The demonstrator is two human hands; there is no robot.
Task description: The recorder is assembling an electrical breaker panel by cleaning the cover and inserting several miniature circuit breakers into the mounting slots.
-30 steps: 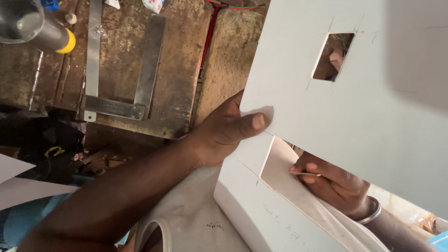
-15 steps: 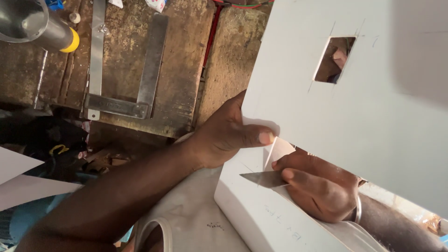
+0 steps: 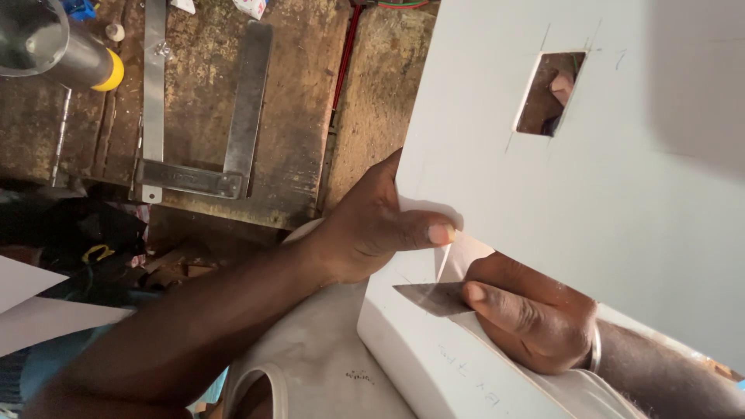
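Observation:
My left hand (image 3: 372, 229) grips the left edge of a large white panel (image 3: 621, 194), thumb on its face. The panel has a small rectangular cut-out (image 3: 549, 93) with pencil lines around it. Below the panel's lower edge, my right hand (image 3: 531, 314) holds a flat metal blade (image 3: 431, 297), its pointed tip facing left, laid against a second white piece (image 3: 419, 349) with rounded corner. A bangle sits on my right wrist.
A steel try square (image 3: 233, 155) and a metal strip (image 3: 154, 85) lie on the worn wooden bench. A metal cylinder with a yellow ring (image 3: 70, 54) is at top left. White sheets (image 3: 31, 310) lie at the lower left.
My right hand has come out from under the panel and moved left, bringing the blade into view against the lower white piece. My left hand keeps its grip on the panel edge.

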